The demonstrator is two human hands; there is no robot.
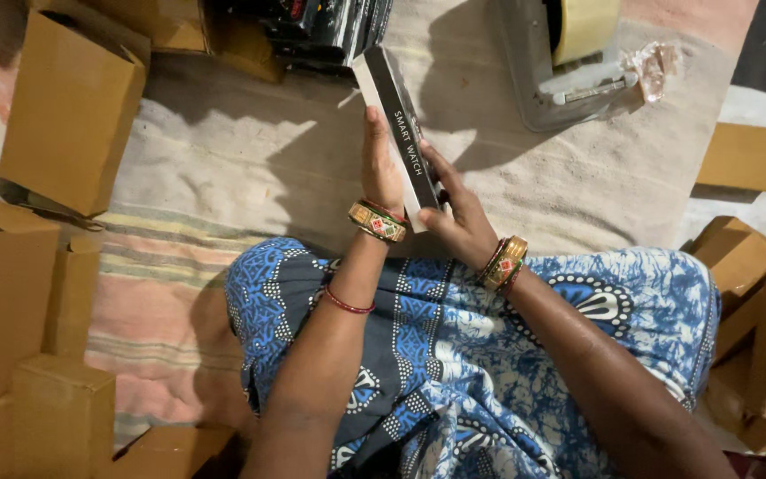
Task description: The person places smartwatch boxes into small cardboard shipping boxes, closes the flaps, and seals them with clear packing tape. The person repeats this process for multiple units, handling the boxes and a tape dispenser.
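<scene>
Spread beneath the grip and out to every side: a pale woven floor cloth [223, 151] with faded pink and green stripes. Just below the grip, towards the body: a blue-and-white printed garment [454, 355] over the lap.

Well off to the left of the grip: plain brown cardboard cartons [64, 106], some open, some shut, stacked loosely. Well off to the right: more brown cardboard cartons [755, 293], tumbled together. Up and to the right of the grip, apart from it: a grey tape dispenser [560, 80] carrying a tan roll of packing tape [585, 25]. Straight above the grip, near the far end of the held thing: a stack of glossy black flat packs [321, 27], partly cut off by the frame edge.

In the grip itself: a long slim dark-grey product box with pale ends [398, 124], raised off the cloth, standing on edge and tilted up and away from the body. Left hand [379, 164] flat against the left face, fingers straight along its length. Right hand [458, 213] cupped round the lower end and right side. Grip closed on the box from both sides; underside of the box hidden.

Step in hand, by the look of it: holding and turning the box for a check between both palms. Any further handling calls for steady pressure from both sides, being a narrow thing held near one end only.

Smallest: patterned gold bangles at the left wrist [377, 222] and right wrist [504, 261].
</scene>
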